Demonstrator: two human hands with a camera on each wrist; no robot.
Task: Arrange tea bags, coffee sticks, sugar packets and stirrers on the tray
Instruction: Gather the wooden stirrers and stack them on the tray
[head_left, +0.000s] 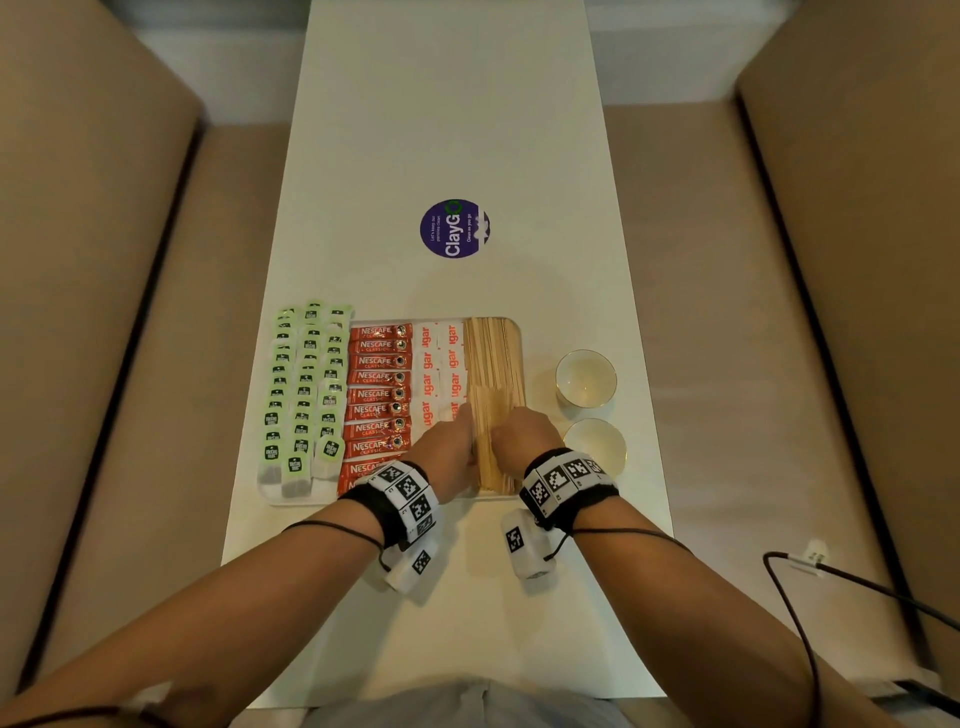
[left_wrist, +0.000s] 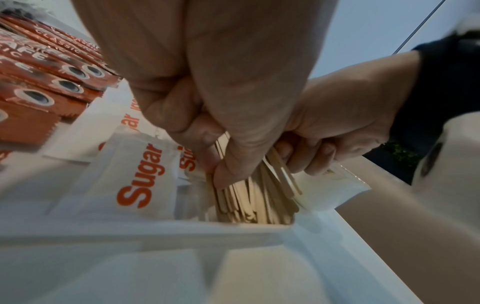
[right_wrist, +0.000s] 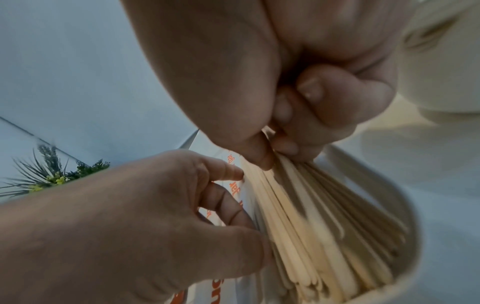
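Where the left hand (head_left: 451, 451) and right hand (head_left: 524, 432) both pinched the wooden stirrers (head_left: 493, 400) at the tray's (head_left: 291, 501) right end, they hid the nearest packets. Coffee sticks (head_left: 376, 395) read "NESCAFE CLASSIC"; sugar packets (head_left: 441, 369), "Sugar". Tea bags' (head_left: 306, 395) green tags were illegible. Table sticker (head_left: 455, 228): "ClayGo".

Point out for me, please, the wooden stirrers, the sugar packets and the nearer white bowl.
wooden stirrers (head_left: 493, 364), head view, middle of the far stack.
sugar packets (head_left: 440, 364), head view, middle of the two columns.
nearer white bowl (head_left: 597, 441), head view, its inner wall.
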